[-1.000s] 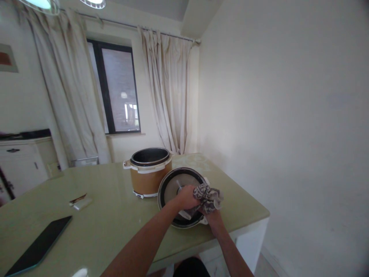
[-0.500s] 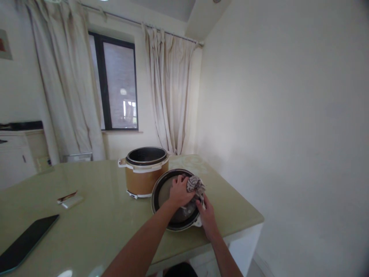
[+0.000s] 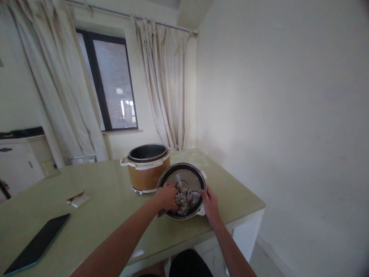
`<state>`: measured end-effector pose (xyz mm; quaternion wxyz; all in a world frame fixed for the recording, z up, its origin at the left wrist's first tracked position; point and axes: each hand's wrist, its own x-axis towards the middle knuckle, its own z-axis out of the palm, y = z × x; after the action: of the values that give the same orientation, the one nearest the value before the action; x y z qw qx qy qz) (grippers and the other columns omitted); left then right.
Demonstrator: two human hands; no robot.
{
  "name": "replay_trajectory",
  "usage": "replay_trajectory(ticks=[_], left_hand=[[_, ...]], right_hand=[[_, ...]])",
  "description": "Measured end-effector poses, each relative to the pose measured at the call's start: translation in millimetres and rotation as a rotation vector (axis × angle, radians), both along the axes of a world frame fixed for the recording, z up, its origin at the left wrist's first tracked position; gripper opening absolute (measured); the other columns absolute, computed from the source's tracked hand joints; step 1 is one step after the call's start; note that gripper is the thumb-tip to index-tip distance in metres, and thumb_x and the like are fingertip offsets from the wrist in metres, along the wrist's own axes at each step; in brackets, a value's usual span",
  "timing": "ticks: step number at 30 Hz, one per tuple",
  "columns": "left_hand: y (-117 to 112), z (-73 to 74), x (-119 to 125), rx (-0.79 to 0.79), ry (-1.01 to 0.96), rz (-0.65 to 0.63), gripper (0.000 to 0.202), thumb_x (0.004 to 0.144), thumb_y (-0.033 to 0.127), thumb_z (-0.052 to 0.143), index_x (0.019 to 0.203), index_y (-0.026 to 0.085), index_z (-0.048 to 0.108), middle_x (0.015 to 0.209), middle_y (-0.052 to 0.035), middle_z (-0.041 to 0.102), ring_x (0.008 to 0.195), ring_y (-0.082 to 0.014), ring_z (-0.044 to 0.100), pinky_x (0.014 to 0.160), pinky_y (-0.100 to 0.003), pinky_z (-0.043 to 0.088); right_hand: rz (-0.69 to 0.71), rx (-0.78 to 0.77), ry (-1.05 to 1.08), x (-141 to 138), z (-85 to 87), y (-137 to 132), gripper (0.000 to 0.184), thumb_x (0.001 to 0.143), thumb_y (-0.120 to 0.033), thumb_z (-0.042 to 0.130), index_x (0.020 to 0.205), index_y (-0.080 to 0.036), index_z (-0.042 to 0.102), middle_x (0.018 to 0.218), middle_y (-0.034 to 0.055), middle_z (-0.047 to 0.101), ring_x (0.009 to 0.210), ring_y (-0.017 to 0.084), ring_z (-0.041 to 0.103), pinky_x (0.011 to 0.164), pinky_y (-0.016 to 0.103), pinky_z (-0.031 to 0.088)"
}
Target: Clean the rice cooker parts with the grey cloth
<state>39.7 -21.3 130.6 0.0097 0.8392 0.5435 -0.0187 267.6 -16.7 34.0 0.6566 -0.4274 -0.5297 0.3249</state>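
A round pressure cooker lid (image 3: 186,177) is tilted up near the table's corner, its metal underside and dark sealing ring facing me. My left hand (image 3: 167,197) is closed on a patterned grey cloth (image 3: 183,202), which presses against the lower left of that underside. At the lid's right edge, my right hand (image 3: 211,206) grips the rim with the thumb on the inner side. Just behind the lid, to the left, stands the gold and white cooker body (image 3: 148,169), uncovered, with a dark inner pot inside.
The pale green table (image 3: 109,215) has its right corner close to the wall. A dark flat tablet-like board (image 3: 39,242) lies at the left, with a small packet and a brown strip (image 3: 78,199) behind it. Curtains (image 3: 164,77) and a window stand at the back.
My left hand has moved the cloth from the upper right of the lid down to its lower left. The lid is tilted more toward me, and the view has shifted slightly.
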Motion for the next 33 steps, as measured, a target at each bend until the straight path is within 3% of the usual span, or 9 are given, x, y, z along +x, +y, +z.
replay_trajectory(ticks=[3, 7, 11, 13, 16, 20, 23, 28, 33], left_hand=[[6.0, 7.9, 3.3, 0.150, -0.049, 0.154, 0.053, 0.077, 0.034, 0.074, 0.129, 0.026, 0.066, 0.139, -0.0122, 0.060, 0.125, -0.0383, 0.057, 0.094, -0.050, 0.056], [22.7, 14.9, 40.4, 0.256, -0.311, 0.365, 0.058, 0.090, 0.036, 0.063, 0.147, 0.033, 0.051, 0.145, -0.0119, 0.054, 0.129, -0.0361, 0.053, 0.093, -0.047, 0.056], [24.1, 9.8, 88.6, 0.241, -0.499, 0.314, 0.058, 0.093, 0.063, 0.056, 0.144, 0.035, 0.055, 0.147, -0.0116, 0.051, 0.134, -0.0380, 0.048, 0.098, -0.051, 0.053], [16.6, 3.8, 98.3, 0.247, -0.489, 0.254, 0.060, 0.093, 0.070, 0.052, 0.140, 0.034, 0.059, 0.146, -0.0116, 0.052, 0.135, -0.0387, 0.047, 0.103, -0.055, 0.050], [2.2, -5.7, 85.3, 0.215, -0.376, 0.122, 0.051, 0.090, 0.064, 0.059, 0.131, 0.034, 0.065, 0.145, -0.0088, 0.056, 0.135, -0.0373, 0.047, 0.104, -0.053, 0.049], [-10.3, -12.9, 38.2, 0.116, -0.240, -0.022, 0.049, 0.078, 0.054, 0.075, 0.122, 0.033, 0.069, 0.140, -0.0056, 0.060, 0.131, -0.0347, 0.051, 0.102, -0.045, 0.052], [-10.9, -13.3, 7.3, 0.084, -0.114, -0.065, 0.050, 0.071, 0.050, 0.081, 0.117, 0.032, 0.071, 0.136, -0.0059, 0.063, 0.129, -0.0373, 0.052, 0.103, -0.047, 0.052], [8.4, -3.8, -1.9, 0.154, -0.088, 0.119, 0.069, 0.078, 0.040, 0.077, 0.142, 0.032, 0.054, 0.145, -0.0109, 0.057, 0.132, -0.0383, 0.051, 0.097, -0.048, 0.054], [31.6, 11.9, 38.2, 0.279, -0.344, 0.387, 0.062, 0.091, 0.041, 0.064, 0.150, 0.031, 0.045, 0.150, -0.0111, 0.054, 0.131, -0.0360, 0.052, 0.094, -0.043, 0.054]], right_hand=[[0.037, 0.000, -0.016, 0.9, 2.3, -3.1, 0.069, 0.089, -0.069, 0.066, 0.137, -0.020, 0.071, 0.136, 0.0118, 0.072, 0.128, 0.035, 0.066, 0.113, 0.049, 0.049], [0.082, 0.023, -0.044, 2.3, 3.9, -5.4, 0.066, 0.092, -0.067, 0.063, 0.137, -0.019, 0.071, 0.134, 0.0113, 0.074, 0.129, 0.034, 0.065, 0.112, 0.047, 0.051], [0.078, 0.038, -0.054, 3.1, 2.3, -5.0, 0.064, 0.093, -0.067, 0.063, 0.135, -0.019, 0.071, 0.136, 0.0120, 0.073, 0.128, 0.033, 0.066, 0.113, 0.046, 0.050], [0.070, 0.028, -0.044, 2.7, 2.9, -6.0, 0.063, 0.093, -0.068, 0.061, 0.131, -0.019, 0.073, 0.134, 0.0121, 0.073, 0.127, 0.032, 0.066, 0.113, 0.045, 0.050], [0.086, 0.002, -0.027, 0.9, 6.9, -8.4, 0.061, 0.094, -0.068, 0.059, 0.128, -0.020, 0.075, 0.130, 0.0112, 0.075, 0.122, 0.031, 0.069, 0.111, 0.045, 0.052], [0.072, 0.009, -0.009, -1.3, 11.1, -8.2, 0.065, 0.092, -0.072, 0.059, 0.128, -0.021, 0.076, 0.133, 0.0096, 0.074, 0.124, 0.032, 0.068, 0.112, 0.046, 0.051], [0.036, 0.011, -0.008, -1.4, 10.0, -6.4, 0.069, 0.090, -0.076, 0.058, 0.128, -0.021, 0.076, 0.132, 0.0095, 0.075, 0.126, 0.033, 0.066, 0.114, 0.048, 0.049], [0.041, 0.010, -0.022, 0.2, 5.7, -6.4, 0.065, 0.094, -0.071, 0.058, 0.131, -0.020, 0.074, 0.132, 0.0105, 0.075, 0.128, 0.032, 0.066, 0.115, 0.049, 0.048], [0.058, 0.031, -0.045, 1.2, 4.4, -7.7, 0.062, 0.096, -0.066, 0.058, 0.135, -0.020, 0.072, 0.137, 0.0111, 0.072, 0.132, 0.031, 0.064, 0.118, 0.048, 0.045]])
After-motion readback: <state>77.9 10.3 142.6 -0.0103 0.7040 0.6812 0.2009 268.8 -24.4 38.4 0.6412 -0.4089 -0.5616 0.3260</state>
